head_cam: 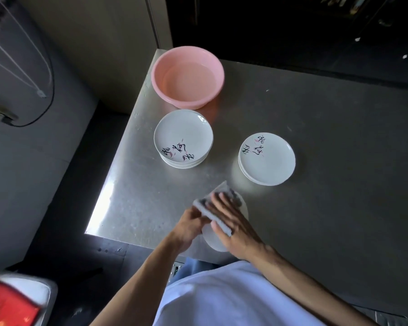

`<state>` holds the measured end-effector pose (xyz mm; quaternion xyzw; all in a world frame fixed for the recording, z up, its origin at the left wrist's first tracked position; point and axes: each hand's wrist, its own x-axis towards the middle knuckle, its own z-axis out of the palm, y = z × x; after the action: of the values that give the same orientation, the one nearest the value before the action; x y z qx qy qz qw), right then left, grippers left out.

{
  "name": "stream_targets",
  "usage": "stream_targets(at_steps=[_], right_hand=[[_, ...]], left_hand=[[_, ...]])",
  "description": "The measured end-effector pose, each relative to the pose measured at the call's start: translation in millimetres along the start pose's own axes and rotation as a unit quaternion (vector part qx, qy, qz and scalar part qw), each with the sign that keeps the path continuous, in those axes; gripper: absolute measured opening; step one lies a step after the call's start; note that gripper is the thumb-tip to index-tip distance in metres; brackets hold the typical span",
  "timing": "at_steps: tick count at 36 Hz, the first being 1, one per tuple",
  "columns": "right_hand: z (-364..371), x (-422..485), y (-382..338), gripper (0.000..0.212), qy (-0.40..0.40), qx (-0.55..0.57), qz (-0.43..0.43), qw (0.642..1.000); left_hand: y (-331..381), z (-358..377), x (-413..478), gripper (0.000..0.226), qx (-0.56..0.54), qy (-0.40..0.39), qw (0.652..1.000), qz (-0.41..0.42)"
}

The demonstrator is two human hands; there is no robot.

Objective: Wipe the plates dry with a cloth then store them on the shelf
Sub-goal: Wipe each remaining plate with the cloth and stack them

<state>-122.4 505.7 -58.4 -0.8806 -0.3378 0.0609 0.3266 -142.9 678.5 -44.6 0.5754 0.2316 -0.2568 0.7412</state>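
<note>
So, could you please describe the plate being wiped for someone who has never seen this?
Start at the metal table with the pink basin. At the near edge, the left hand holds a single plate. Unlike the two stacks beyond, it lies mostly hidden under a grey cloth.

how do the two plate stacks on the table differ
The left stack looks taller, with more plates than the right stack. The left stack's writing sits at the near rim, the right stack's at the far rim. Both are white plates with black lettering.
</note>
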Motion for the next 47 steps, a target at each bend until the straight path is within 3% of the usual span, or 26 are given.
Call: stream_targets(at_steps=[2, 3, 6, 8, 9, 11, 13, 15, 17, 20, 21, 23, 26, 29, 31, 37, 40, 42, 44, 47], right_hand=[[0, -2, 5, 0.048, -0.013, -0.019, -0.017, 1.000], [2, -3, 8, 0.049, 0.005, -0.023, 0.026, 0.999], [1, 4, 19, 0.058, 0.078, 0.049, 0.274, 0.957], [-8, 15, 17, 0.065, 0.095, 0.121, 0.359, 0.921], [-14, 20, 12, 0.062, 0.094, 0.135, 0.336, 0.928], [-23, 26, -1, 0.052, 0.082, 0.118, 0.189, 0.972], [-20, 23, -4, 0.048, 0.043, 0.060, 0.043, 0.996], [-5, 16, 10, 0.048, 0.035, 0.011, -0.002, 0.999], [5, 12, 28, 0.050, 0.056, -0.016, 0.079, 0.995], [5, 14, 43, 0.060, 0.067, 0.004, 0.291, 0.954], [7, 12, 45, 0.063, 0.064, 0.000, 0.312, 0.948], [10, 3, 38, 0.065, 0.055, -0.025, 0.258, 0.964], [4, -15, 19, 0.058, 0.012, -0.047, 0.075, 0.996], [-6, -29, 5, 0.061, -0.028, -0.099, -0.028, 0.994], [-13, -32, 2, 0.067, -0.045, -0.123, -0.027, 0.991], [-36, -5, 7, 0.060, 0.035, -0.172, -0.041, 0.984], [-53, 14, 8, 0.056, 0.047, -0.067, 0.011, 0.997], [-64, 23, 6, 0.051, 0.050, 0.042, 0.088, 0.994], [-71, 28, 2, 0.037, 0.056, 0.142, 0.172, 0.973], [-72, 29, -1, 0.031, 0.116, 0.200, 0.251, 0.940]], left_hand=[[-1, 1, -1, 0.035, -0.009, -0.005, 1.000, 0.002], [-2, 2, -1, 0.034, -0.028, -0.005, 1.000, 0.000], [-2, 5, 3, 0.032, -0.104, 0.014, 0.994, -0.024], [3, 6, 5, 0.034, -0.108, 0.034, 0.993, -0.027], [6, 7, 6, 0.037, -0.093, 0.036, 0.995, -0.026], [14, 7, 9, 0.043, -0.045, 0.025, 0.999, -0.015], [20, 7, 10, 0.035, 0.000, 0.011, 1.000, 0.013], [20, 4, 11, 0.031, 0.015, 0.010, 1.000, 0.010], [20, 1, 11, 0.022, 0.015, 0.005, 1.000, -0.010], [17, -1, 12, 0.019, 0.014, 0.009, 0.999, -0.036], [15, -3, 13, 0.019, 0.010, 0.009, 0.999, -0.039], [13, -1, 13, 0.018, -0.018, 0.012, 0.998, -0.052], [12, 0, 17, 0.018, -0.085, 0.044, 0.992, -0.077], [13, -3, 21, 0.027, -0.143, 0.081, 0.983, -0.082], [16, -4, 21, 0.045, -0.166, 0.067, 0.980, -0.081], [27, 0, 33, 0.046, -0.258, 0.076, 0.959, -0.089], [37, 12, 30, 0.028, -0.141, 0.093, 0.983, -0.070], [38, 12, 30, 0.045, -0.036, 0.122, 0.991, -0.033], [33, 7, 29, 0.071, 0.018, 0.104, 0.994, -0.021], [27, -3, 22, 0.080, 0.036, 0.058, 0.997, -0.048]])
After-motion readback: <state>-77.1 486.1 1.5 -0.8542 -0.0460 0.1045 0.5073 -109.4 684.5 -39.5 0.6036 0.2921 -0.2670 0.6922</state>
